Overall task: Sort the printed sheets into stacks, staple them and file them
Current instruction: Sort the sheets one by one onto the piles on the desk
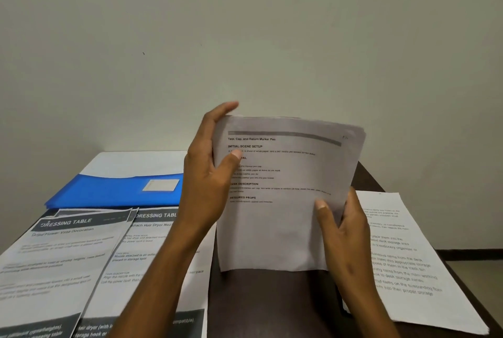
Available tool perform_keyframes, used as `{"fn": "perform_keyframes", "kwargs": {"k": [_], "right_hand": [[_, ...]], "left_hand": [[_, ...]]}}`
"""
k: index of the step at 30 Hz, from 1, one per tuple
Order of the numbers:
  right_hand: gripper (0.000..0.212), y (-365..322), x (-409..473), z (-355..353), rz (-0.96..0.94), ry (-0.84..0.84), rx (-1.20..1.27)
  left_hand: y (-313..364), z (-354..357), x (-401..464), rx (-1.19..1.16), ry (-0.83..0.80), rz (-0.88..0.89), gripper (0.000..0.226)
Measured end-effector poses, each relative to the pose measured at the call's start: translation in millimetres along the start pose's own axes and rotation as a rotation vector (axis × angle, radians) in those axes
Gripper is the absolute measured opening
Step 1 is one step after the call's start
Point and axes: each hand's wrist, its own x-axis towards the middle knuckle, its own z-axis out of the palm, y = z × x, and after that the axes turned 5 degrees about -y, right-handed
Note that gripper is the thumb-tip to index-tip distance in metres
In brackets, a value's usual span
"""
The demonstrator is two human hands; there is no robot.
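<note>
Left printed sheets [62, 269] cropped; small print blurred.

Office-type desk setup. Dark surface [272, 297] against a plain wall [245, 24], with printed instruction sheets [68, 256] and a blue file folder [109, 190].

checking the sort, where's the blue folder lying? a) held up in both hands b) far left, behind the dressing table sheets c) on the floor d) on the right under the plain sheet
b: the blue folder lies flat at the far left, behind the dressing table sheets.

Dark table [272, 297]: sheets [68, 256], blue folder [114, 190].
</note>
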Motion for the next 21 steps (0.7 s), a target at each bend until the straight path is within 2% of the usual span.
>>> {"fn": "perform_keyframes", "kwargs": {"k": [2,4,6,7,11,13,16,21], "right_hand": [[0.014,-1.4,4.6,-3.9,-0.001,0.026,0.019],[0.009,-3.4,9.4,-11.4,0.024,0.035,0.051],[0.009,-1.3,13.9,-17.4,0.065,0.019,0.063],[0.01,1.3,16.0,-17.9,0.092,-0.001,0.05],[0.022,22.2,13.5,-5.4,0.233,-0.122,-0.055],[0.027,34.0,5.6,2.3,0.274,-0.17,-0.094],[0.021,46.3,-3.8,7.7,0.305,-0.192,-0.103],[0.019,48.8,-11.0,13.1,0.294,-0.133,-0.096]], "left_hand": [[-0.8,-3.6,-1.0,-0.102,0.0,-0.052,0.071],[-13.2,-11.6,-2.7,-0.213,-0.007,-0.2,0.063],[-26.5,-16.1,-10.5,-0.263,-0.12,-0.395,0.038],[-34.0,-15.4,-17.6,-0.281,-0.174,-0.478,0.033],[-59.5,-6.5,-48.2,-0.415,-0.151,-0.791,0.033],[-76.2,-4.8,-56.8,-0.378,-0.145,-0.878,0.031],[-91.2,-6.1,-62.0,-0.322,-0.083,-0.961,0.029],[-96.6,-11.2,-63.5,-0.38,0.016,-0.988,0.025]]}}
